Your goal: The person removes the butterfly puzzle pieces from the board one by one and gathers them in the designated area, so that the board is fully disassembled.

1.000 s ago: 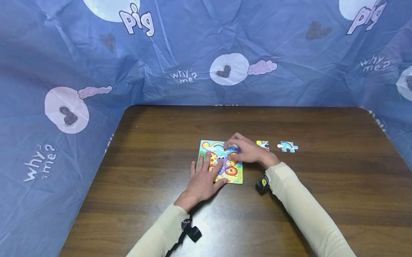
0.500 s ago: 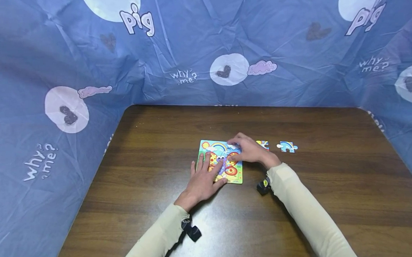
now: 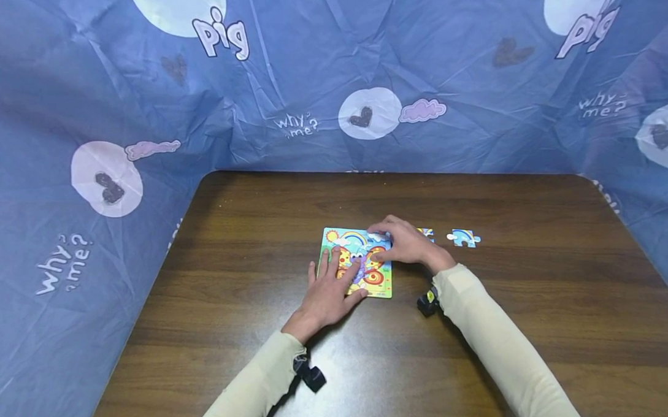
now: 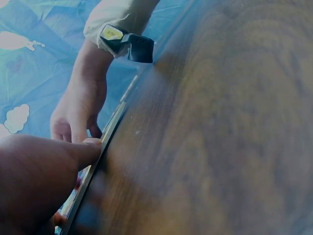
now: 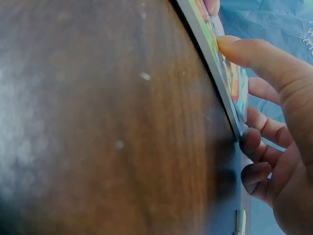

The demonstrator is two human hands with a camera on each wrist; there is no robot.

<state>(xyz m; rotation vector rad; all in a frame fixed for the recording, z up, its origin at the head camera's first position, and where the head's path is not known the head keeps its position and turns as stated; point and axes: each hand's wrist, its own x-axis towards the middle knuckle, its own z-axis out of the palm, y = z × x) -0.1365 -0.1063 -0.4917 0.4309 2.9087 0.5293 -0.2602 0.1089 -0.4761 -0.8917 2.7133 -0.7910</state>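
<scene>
A butterfly jigsaw puzzle in a flat frame lies on the brown table, with a sun and rainbow along its top. My left hand rests on its lower left with straight, spread fingers. At the upper right corner, my right hand has its thumb and curled fingers around a puzzle piece. The right wrist view has the thumb on the picture, while the index and middle fingertips sit at the far edge. That hand hides part of the corner.
Two loose puzzle pieces lie right of the puzzle: a rainbow piece and a partly hidden one behind the right hand. Blue printed cloth rises along the table's back and sides. A black wrist camera hangs under each sleeve.
Over the last second my right fingertips have shifted slightly right across the puzzle's top right corner, uncovering more of the rainbow and cloud. My left hand stays in place.
</scene>
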